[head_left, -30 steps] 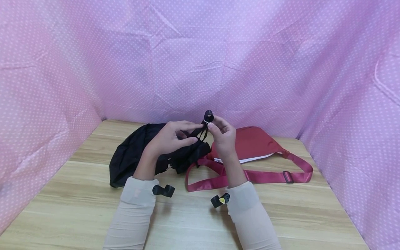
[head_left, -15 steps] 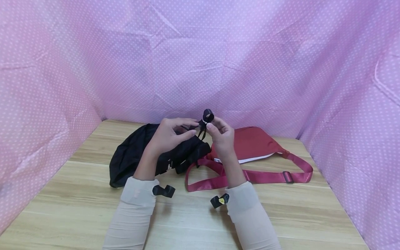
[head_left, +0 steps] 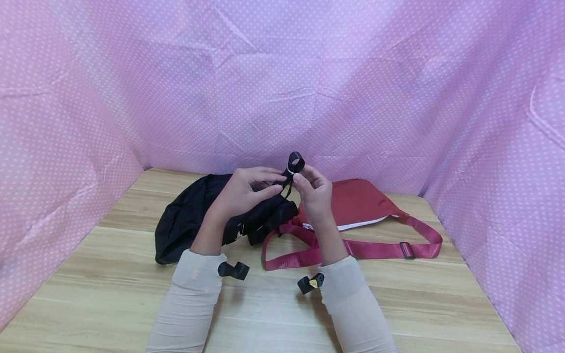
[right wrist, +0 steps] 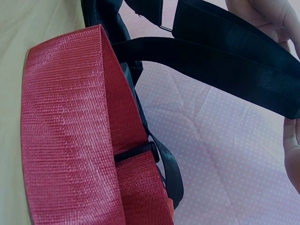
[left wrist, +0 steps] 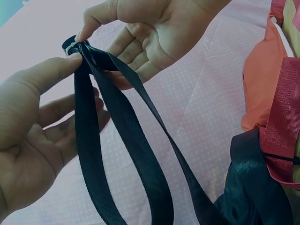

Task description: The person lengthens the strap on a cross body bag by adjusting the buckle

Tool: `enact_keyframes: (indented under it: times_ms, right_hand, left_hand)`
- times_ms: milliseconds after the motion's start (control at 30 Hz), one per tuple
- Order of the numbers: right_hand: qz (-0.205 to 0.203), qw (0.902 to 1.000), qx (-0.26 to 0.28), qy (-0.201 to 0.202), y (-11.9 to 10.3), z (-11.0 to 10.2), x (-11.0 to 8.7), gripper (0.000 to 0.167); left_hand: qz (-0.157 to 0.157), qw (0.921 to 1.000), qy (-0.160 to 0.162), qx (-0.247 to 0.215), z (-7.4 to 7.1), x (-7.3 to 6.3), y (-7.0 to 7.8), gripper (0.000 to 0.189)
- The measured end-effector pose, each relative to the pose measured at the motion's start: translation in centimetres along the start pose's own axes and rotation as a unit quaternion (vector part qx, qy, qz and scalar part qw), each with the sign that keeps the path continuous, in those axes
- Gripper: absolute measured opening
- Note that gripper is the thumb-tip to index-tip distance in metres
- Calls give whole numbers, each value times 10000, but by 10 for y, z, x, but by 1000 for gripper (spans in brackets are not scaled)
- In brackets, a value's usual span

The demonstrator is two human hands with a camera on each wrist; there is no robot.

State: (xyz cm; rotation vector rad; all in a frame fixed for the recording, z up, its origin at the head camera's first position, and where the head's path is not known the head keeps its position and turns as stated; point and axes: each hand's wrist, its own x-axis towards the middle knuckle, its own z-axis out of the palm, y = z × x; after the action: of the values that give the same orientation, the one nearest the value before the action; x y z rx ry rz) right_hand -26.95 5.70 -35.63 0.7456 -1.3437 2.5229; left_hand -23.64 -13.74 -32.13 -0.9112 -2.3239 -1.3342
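A bundled black strap (head_left: pixel 288 171), bound with a thin pale tie, is held above the table. My right hand (head_left: pixel 317 193) pinches the bundle at the tie between thumb and fingers. In the left wrist view my left hand (left wrist: pixel 40 122) touches the strap just under the tie with its thumb tip, its other fingers lying loosely behind the hanging lengths. Those lengths run down to a black bag (head_left: pixel 190 220), which lies on the table behind my left forearm. Beside it is a red bag (head_left: pixel 357 201) with a white zip, partly hidden by my right hand.
The red bag's strap (head_left: pixel 375 249) loops over the wooden table (head_left: pixel 265 314) toward me and carries a dark slider (head_left: pixel 406 250). Pink dotted cloth (head_left: pixel 282 88) stands behind and on both sides of the table.
My left hand draws back slightly from the strap and then returns to it. The loop at the top of the bundle rises a little and opens wider. Both bags stay in place.
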Motion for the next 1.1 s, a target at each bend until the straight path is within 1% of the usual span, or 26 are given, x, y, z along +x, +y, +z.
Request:
enact_keyframes:
  times_ms: [100, 233, 333, 467, 633, 767, 967, 1100]
  right_hand:
    - [-47, 10000, 39, 20, -1, 0, 0, 31]
    - [-94, 9999, 59, 29, -1, 0, 1, 36]
    - [-102, 9999, 99, 27, -1, -1, 2, 35]
    - [-77, 9998, 168, 5, -1, -2, 3, 26]
    - [-8, 9997, 253, -59, 0, -3, 3, 29]
    - [18, 9994, 356, -23, -1, -3, 3, 27]
    - [-15, 9981, 620, 55, -4, 1, 3, 24]
    - [37, 9978, 655, 43, -4, 2, 3, 25]
  left_hand:
    - [13, 9999, -126, 62, -1, 0, 0, 28]
    - [125, 9993, -345, 123, -3, 0, 1, 33]
    - [236, 9988, -393, 145, -5, 0, 1, 33]
    - [346, 9990, -263, 98, -5, 0, 2, 30]
    - [403, 9992, 11, 75, -5, 1, 0, 28]
    - [317, 9994, 170, 13, -5, 0, 0, 26]
    - [230, 9996, 162, -82, -1, 2, 2, 23]
    - [95, 9991, 348, -232, 1, 2, 3, 22]
